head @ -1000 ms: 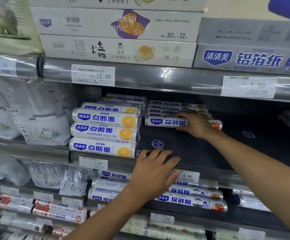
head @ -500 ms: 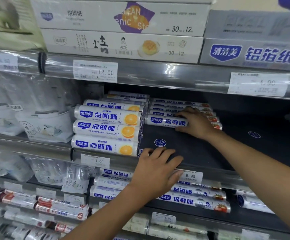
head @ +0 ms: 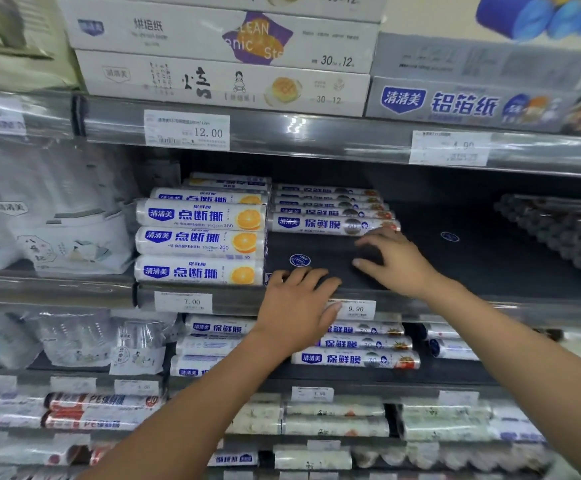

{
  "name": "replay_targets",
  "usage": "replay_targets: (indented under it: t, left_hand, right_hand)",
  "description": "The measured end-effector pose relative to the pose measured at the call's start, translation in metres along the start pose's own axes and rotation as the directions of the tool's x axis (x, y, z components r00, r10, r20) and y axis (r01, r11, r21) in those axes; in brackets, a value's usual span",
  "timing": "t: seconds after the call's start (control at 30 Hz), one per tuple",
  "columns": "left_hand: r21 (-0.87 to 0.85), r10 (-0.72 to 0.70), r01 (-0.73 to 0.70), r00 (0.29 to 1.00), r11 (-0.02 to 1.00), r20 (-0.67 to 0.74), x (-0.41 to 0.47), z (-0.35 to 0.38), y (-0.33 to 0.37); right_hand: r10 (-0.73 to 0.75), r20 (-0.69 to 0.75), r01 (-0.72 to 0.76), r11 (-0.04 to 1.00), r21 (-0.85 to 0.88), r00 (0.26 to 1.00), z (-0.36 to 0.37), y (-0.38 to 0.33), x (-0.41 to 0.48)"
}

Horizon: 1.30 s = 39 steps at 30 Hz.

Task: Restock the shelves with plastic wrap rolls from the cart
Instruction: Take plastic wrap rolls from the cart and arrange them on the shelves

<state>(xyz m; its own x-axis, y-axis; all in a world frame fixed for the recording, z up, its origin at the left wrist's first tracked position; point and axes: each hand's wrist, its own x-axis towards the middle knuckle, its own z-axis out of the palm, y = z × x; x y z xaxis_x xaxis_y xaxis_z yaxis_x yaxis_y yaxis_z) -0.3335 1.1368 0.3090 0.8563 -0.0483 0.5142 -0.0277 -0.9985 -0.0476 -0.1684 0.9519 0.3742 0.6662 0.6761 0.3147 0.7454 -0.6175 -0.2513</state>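
Several plastic wrap rolls with blue labels lie in a row at the back of the dark middle shelf. My right hand hovers just in front of the nearest roll with loosely spread fingers and holds nothing. My left hand rests flat on the shelf's front edge, partly covering a price tag. The cart is out of view.
Thicker rolls with orange pictures are stacked to the left of the wrap rolls. Dark rolls sit at the shelf's right end. More wrap rolls lie on the shelf below. Boxes fill the shelf above.
My right hand has let go of the front roll and pulled back toward me, leaving the roll on the shelf. My left hand stays on the shelf edge.
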Motion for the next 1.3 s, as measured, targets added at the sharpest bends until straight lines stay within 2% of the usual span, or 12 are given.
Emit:
replay_targets:
  t: [0.2,0.37,0.57,0.73,0.97,1.07,1.17,1.3]
  left_hand:
    - [-0.046,-0.061,0.063,0.997,0.997,0.054,0.0,-0.008,0.011]
    - [-0.091,-0.047,0.052,0.997,0.994,0.065,0.002,-0.007,0.057]
    - [-0.207,0.077,-0.061,0.995,0.977,0.069,-0.002,0.005,0.166]
    - [-0.279,0.166,-0.082,0.942,0.957,0.292,-0.031,0.044,0.285]
    - [-0.399,0.347,-0.122,0.75,0.909,0.563,-0.081,0.098,0.457]
    - [-0.457,0.423,-0.145,0.68,0.878,0.598,-0.092,0.118,0.522]
    - [-0.513,0.515,-0.182,0.573,0.839,0.638,-0.094,0.133,0.579]
    - [-0.595,0.647,-0.285,0.494,0.752,0.581,-0.078,0.153,0.653]
  right_hand:
    - [0.049,-0.047,-0.048,0.998,0.033,0.998,-0.008,0.005,-0.087]
    - [0.116,-0.113,-0.108,0.992,0.07,0.987,-0.017,0.032,-0.155]
    - [0.263,-0.052,-0.256,0.96,0.111,0.963,-0.027,0.093,-0.264]
    - [0.385,0.053,-0.389,0.909,0.153,0.921,-0.031,0.149,-0.386]
    - [0.633,0.192,-0.661,0.717,0.221,0.75,-0.016,0.218,-0.564]
    - [0.72,0.216,-0.751,0.621,0.223,0.659,-0.015,0.237,-0.632]
    - [0.801,0.233,-0.83,0.501,0.245,0.552,-0.016,0.255,-0.686]
    - [0.883,0.23,-0.904,0.356,0.238,0.408,-0.027,0.286,-0.738]
